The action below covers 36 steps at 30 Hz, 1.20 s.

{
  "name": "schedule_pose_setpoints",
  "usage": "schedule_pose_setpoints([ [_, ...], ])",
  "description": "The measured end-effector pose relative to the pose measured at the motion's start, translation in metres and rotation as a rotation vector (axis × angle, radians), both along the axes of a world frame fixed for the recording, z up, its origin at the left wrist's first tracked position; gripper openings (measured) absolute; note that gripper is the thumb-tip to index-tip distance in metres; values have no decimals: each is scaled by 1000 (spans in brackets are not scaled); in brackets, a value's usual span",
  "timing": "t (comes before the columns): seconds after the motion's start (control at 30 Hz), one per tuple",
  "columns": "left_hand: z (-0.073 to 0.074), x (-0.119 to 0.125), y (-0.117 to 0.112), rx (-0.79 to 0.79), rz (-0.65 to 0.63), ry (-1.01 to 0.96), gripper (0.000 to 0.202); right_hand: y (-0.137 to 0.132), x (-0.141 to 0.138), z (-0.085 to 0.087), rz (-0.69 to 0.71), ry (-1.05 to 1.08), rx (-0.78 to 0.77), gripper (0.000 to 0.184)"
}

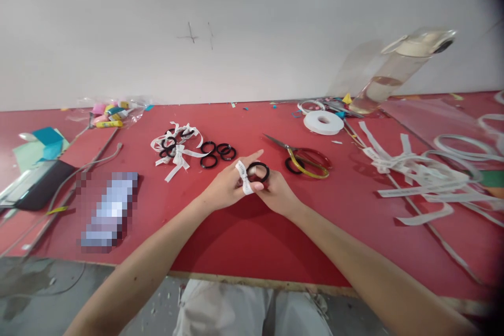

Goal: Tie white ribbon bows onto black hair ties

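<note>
My left hand (230, 185) and my right hand (277, 193) meet over the red table (244, 231). Between them they hold a black hair ring (258, 171) and a short white ribbon strip (244, 177) that crosses my left fingers. My left forefinger points out past the ring. My right fingers are curled under the ring. Just beyond the hands lie a few plain black rings (218, 153). Left of those is a heap of rings tied with white ribbon bows (175, 146).
Scissors with yellow handles (303, 160) lie right of the hands. A white ribbon roll (323, 122), loose ribbon strips (425, 173) and a clear bottle (397, 68) are at the right. A dark device with cables (37, 184) and small coloured items (108, 114) sit at the left.
</note>
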<state>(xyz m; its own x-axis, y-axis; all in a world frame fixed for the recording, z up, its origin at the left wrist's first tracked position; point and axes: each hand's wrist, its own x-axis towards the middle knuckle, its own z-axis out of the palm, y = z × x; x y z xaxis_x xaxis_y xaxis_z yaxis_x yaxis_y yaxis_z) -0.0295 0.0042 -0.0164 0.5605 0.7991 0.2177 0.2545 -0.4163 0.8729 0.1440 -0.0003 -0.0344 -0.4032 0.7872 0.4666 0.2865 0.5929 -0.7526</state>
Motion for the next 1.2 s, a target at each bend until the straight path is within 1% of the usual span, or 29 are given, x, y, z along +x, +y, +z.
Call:
schedule_pose_setpoints([
  [0.07, 0, -2, 1, 103, 12, 71, 71, -1, 0, 2, 8, 7, -34, 8],
  [0.13, 2, -3, 3, 170, 30, 121, 71, -1, -1, 2, 17, 28, -73, 8],
  [0.23, 5, -3, 4, 206, 15, 140, 74, 0, -1, -2, 31, 89, -133, 9],
  [0.3, 6, -2, 5, 181, -17, 123, 78, 0, -1, -5, 31, 114, -155, 14],
  [0.4, 6, -1, 3, 97, -39, 51, 80, 2, 0, -8, 39, 91, -151, 16],
  [0.47, 6, 1, 2, 37, -56, -17, 74, 2, 2, -9, 14, 34, -133, 14],
  [0.6, 7, 4, -3, -102, -95, -125, 56, 4, 5, -10, -81, -108, -86, 12],
  [0.7, 8, 5, -5, -189, -96, -156, 54, 5, 5, -14, -112, -189, -34, 15],
  [0.77, 8, 4, -6, -212, -97, -157, 55, 5, 6, -16, -123, -232, 0, 15],
  [0.9, 4, 4, -6, -216, -87, -150, 60, 4, 5, -18, -157, -320, 45, 15],
  [1.03, -1, 5, -6, -156, -63, -161, 64, 3, 3, -16, -209, -378, 65, 12],
  [1.1, -2, 6, -5, -111, -21, -123, 65, 3, 2, -15, -208, -346, 41, 11],
  [1.2, -2, 5, -2, -22, 54, 12, 65, 4, 1, -12, -158, -230, -36, 9],
])
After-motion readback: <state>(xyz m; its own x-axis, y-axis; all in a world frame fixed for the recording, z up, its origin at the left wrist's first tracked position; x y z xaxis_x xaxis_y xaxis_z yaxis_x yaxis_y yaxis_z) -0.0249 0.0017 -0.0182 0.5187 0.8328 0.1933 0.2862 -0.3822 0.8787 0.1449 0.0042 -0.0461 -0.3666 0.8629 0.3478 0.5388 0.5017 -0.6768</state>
